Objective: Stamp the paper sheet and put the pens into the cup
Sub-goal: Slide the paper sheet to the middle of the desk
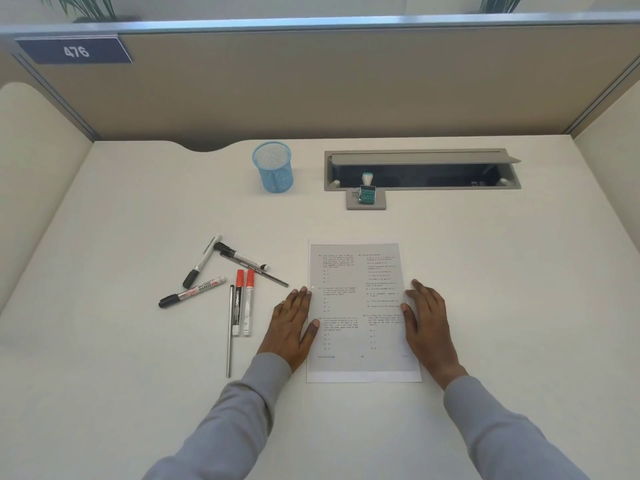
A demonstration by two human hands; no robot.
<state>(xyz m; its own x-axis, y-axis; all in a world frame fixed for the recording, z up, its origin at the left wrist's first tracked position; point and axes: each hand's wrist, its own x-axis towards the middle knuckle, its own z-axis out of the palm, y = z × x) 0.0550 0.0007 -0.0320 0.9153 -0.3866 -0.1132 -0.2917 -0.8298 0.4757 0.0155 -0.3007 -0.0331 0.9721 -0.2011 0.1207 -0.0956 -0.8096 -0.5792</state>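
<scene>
A printed paper sheet (360, 313) lies flat on the desk in front of me. My left hand (294, 327) rests flat at its left edge, fingers apart, thumb on the paper. My right hand (427, 320) lies flat on its right edge, holding nothing. Several pens and markers (239, 299) lie scattered to the left of the sheet, two of them with red caps. A blue mesh cup (273, 168) stands upright at the back, apparently holding nothing. A small stamp (367, 190) with a white handle stands on a grey stamp pad (379, 202) beyond the sheet.
A grey cable tray (422, 169) with its lid raised is set into the desk (138, 341) behind the stamp. A tan partition wall (311, 84) with a "476" label closes off the back; side panels flank the desk.
</scene>
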